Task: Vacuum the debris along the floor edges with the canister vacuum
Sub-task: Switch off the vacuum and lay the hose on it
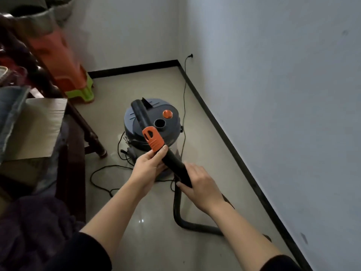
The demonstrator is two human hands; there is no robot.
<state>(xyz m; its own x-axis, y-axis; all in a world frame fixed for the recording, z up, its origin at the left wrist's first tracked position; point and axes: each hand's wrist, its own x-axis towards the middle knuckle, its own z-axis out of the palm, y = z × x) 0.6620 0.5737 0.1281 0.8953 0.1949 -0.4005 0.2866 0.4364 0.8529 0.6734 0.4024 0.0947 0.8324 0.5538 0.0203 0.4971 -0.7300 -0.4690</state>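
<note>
The wand (153,138) is gripped mid-frame by the left hand (149,167). Its lower end is clasped by the right hand (201,185).

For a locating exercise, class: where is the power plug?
In the head view, the plug sits in the right-hand wall, just above the black skirting near the far corner, beyond the canister vacuum.

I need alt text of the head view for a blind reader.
The left hand and right hand hold a black wand with an orange collar over the canister vacuum. Its hose curves on the floor near the skirting; a cord rises to a wall plug.
</note>
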